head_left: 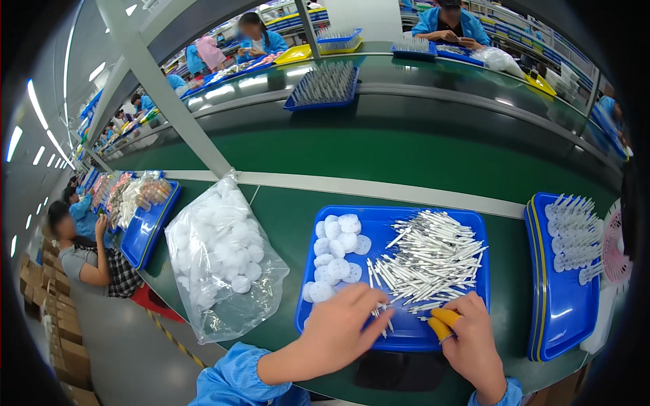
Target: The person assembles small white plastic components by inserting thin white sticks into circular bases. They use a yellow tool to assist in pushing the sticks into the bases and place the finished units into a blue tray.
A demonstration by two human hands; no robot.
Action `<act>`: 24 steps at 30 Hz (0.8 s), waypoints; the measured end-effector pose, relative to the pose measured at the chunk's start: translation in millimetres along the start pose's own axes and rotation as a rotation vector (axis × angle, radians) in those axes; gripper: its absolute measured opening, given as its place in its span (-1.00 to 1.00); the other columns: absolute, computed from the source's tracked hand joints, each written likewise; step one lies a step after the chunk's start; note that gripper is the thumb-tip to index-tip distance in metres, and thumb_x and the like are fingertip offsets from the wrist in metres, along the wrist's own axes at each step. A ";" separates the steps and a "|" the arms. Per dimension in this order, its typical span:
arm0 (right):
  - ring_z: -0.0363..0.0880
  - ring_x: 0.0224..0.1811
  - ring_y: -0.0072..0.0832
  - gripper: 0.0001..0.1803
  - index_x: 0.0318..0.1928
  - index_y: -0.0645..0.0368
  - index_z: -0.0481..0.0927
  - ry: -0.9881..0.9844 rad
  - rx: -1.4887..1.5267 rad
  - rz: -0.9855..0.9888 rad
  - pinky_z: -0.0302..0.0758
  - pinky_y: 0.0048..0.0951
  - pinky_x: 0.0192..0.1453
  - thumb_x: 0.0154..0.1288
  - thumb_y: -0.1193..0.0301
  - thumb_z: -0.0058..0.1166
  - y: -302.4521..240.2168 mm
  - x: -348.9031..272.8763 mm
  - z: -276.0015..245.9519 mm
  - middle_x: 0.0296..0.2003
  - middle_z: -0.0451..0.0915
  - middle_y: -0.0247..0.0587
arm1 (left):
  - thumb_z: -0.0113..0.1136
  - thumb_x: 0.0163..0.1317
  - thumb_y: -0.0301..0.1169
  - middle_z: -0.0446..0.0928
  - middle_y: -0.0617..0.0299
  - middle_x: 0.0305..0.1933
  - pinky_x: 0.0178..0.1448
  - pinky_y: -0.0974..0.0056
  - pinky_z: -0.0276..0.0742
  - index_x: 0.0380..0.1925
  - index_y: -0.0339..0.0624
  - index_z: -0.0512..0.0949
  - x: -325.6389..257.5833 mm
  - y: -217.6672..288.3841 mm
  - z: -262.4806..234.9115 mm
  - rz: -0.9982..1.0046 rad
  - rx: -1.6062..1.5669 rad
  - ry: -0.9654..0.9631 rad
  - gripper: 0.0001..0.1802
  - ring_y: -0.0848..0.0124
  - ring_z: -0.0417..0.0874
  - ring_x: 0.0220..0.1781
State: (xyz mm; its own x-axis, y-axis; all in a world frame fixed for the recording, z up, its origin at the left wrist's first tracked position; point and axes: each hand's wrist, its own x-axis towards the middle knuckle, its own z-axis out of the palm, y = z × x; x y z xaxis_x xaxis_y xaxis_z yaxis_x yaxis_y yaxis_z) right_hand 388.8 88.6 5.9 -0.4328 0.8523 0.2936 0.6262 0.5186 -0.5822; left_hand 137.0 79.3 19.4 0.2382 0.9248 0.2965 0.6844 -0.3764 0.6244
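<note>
A blue tray [399, 338] lies in front of me. On its right side is a heap of thin white sticks with grey tips [433, 260]. White round discs with small holes [336, 247] cluster along its left side. My left hand [345, 328] is over the tray's front left, fingers curled round several of the thin sticks, whose ends show past the fingertips. At the front right edge, my right hand [474, 338] wears yellow finger covers [443, 323] and is pinched closed. A small stick end shows at its fingertips; the rest is hidden.
Left of the tray lies a clear plastic bag of white discs [223, 243]. To the right, stacked blue trays [565, 304] hold upright pieces beside a pink fan [615, 243]. A dark flat object [399, 371] is at the front edge. Across, a blue tray [323, 86] sits on the line; co-workers sit beyond.
</note>
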 end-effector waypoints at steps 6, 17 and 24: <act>0.57 -0.43 -0.21 -0.85 -0.27 0.35 0.70 0.240 0.290 0.127 0.41 -0.31 -0.35 0.09 0.67 0.27 -34.8 -0.3 19.4 -0.42 0.59 -0.07 | 0.31 0.48 -0.34 0.61 0.09 -0.33 -0.34 0.21 0.50 -0.10 -0.26 0.64 -10.7 27.7 20.9 -0.160 -0.678 -0.300 -0.81 0.33 0.60 -0.45; 0.45 -0.51 -0.07 -0.90 -0.35 0.36 0.63 0.288 0.111 0.051 0.29 -0.18 -0.43 0.11 0.65 0.30 -28.2 -5.5 27.3 -0.49 0.48 -0.02 | 0.29 0.46 -0.46 0.69 0.14 -0.36 -0.40 0.32 0.53 -0.15 -0.32 0.68 -10.9 23.1 29.5 -0.132 -0.543 -0.234 -0.87 0.40 0.66 -0.44; 0.44 -0.51 -0.03 -0.87 -0.35 0.35 0.63 0.309 0.084 0.031 0.26 -0.13 -0.44 0.06 0.65 0.31 -33.3 -7.3 34.2 -0.49 0.47 -0.02 | 0.32 0.35 -0.52 0.58 0.15 -0.46 -0.45 0.27 0.48 -0.32 -0.30 0.61 -10.1 20.3 27.9 0.000 -0.479 -0.170 -0.91 0.34 0.61 -0.51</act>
State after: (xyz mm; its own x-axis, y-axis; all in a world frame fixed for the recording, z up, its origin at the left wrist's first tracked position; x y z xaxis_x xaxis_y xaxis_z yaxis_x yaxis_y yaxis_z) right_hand 348.9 62.8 -2.9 -0.1888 0.8544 0.4840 0.5742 0.4959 -0.6514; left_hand 167.7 63.9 8.9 0.3742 0.9057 0.1993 0.3015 -0.3221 0.8974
